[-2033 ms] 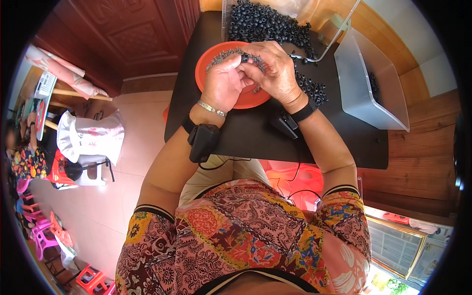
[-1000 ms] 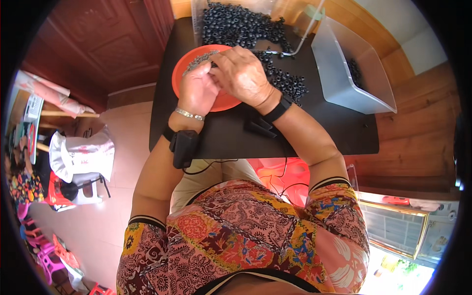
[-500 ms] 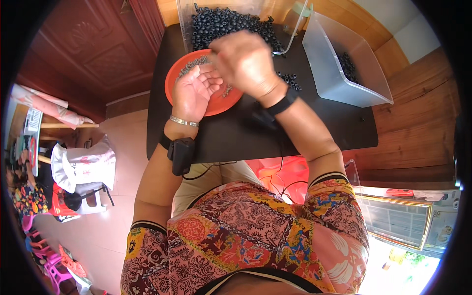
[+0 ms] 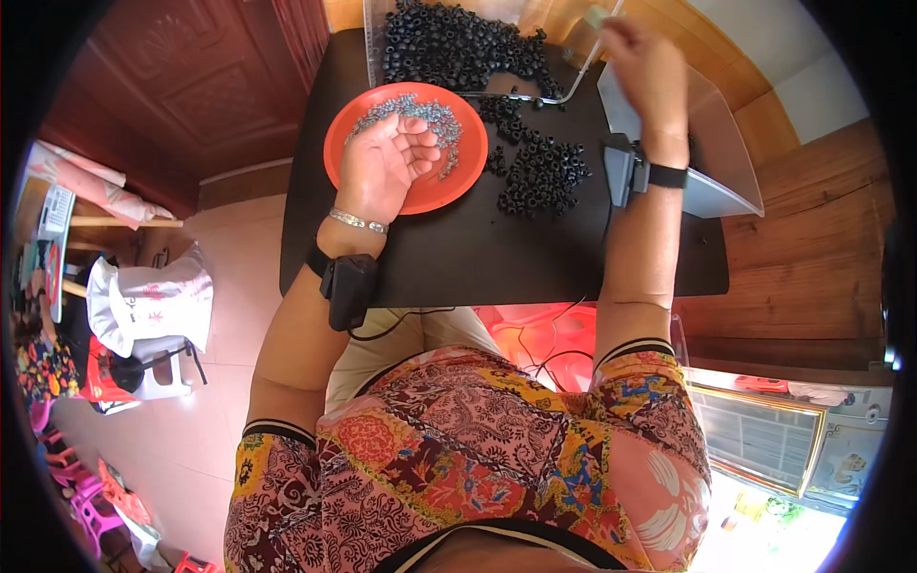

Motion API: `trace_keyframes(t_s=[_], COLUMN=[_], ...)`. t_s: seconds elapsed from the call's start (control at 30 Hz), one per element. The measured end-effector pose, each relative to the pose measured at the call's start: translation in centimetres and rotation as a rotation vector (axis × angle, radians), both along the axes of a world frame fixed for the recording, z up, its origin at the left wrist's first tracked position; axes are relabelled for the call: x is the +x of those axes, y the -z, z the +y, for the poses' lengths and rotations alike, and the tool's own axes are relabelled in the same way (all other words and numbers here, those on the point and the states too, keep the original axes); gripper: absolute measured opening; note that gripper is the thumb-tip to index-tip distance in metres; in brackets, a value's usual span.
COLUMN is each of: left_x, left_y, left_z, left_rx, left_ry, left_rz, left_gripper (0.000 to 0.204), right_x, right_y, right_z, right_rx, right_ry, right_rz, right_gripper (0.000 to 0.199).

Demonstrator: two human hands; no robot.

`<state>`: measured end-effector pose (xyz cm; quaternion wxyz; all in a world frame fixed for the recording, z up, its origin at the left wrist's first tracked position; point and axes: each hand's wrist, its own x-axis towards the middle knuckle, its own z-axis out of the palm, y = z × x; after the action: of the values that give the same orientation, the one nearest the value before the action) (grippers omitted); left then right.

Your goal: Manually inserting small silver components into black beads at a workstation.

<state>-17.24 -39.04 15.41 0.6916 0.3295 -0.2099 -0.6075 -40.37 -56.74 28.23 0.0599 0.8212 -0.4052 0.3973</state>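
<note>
My left hand [image 4: 385, 164] is palm up over the near left part of a round red plate [image 4: 464, 186]. Its fingers are half curled and apart from the thumb, and the palm looks bare. On the plate lies a spread of tiny grey metal pieces [image 4: 435, 116], too small to name. My right hand [image 4: 654, 81] is raised over the rim of the translucent bin [image 4: 731, 167] on the right. Its fingers are bent and smeared by motion, so whatever they hold, if anything, does not show.
A clear tub holds many small black ring-like parts [image 4: 449, 48] at the back. A pile of the same black parts [image 4: 544, 177] sits on the dark table [image 4: 458, 258] right of the plate. Wooden panelling [image 4: 812, 258] bounds the right side.
My right hand has moved from beside the left hand, above the plate, to the right over the bin. The loose black pile has come into view. My left hand stays nearly in place.
</note>
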Motion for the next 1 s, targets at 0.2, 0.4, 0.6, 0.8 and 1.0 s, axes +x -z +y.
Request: trace_keyframes(t_s=[0.2,0.4,0.6,0.8,1.0], left_x=[-0.2,-0.2,-0.2,-0.1,-0.3], left_y=[0.1,-0.1,0.1,0.2,0.0], left_z=[-0.2,0.0,-0.2,-0.2,-0.2], left_rx=[0.000,-0.005,0.007,0.015,0.015], left_ry=[0.008,0.026,0.030,0.026,0.034], left_rz=[-0.011,-0.010,-0.024,-0.031,-0.023], left_gripper=[0.028,0.027,0.027,0.027,0.027], right_x=[2.0,2.0,1.1,2.3,2.6], right_y=[7.7,10.2,10.6,9.8,11.7], right_z=[-4.6,-4.8,-5.6,-4.9,-5.2], right_rx=[0.224,0.361,0.476,0.564,0.181], right_ry=[-0.036,0.003,-0.183,-0.269,-0.297], right_rz=[0.459,0.617,0.519,0.365,0.241], right_gripper=[0.024,0.017,0.019,0.023,0.019])
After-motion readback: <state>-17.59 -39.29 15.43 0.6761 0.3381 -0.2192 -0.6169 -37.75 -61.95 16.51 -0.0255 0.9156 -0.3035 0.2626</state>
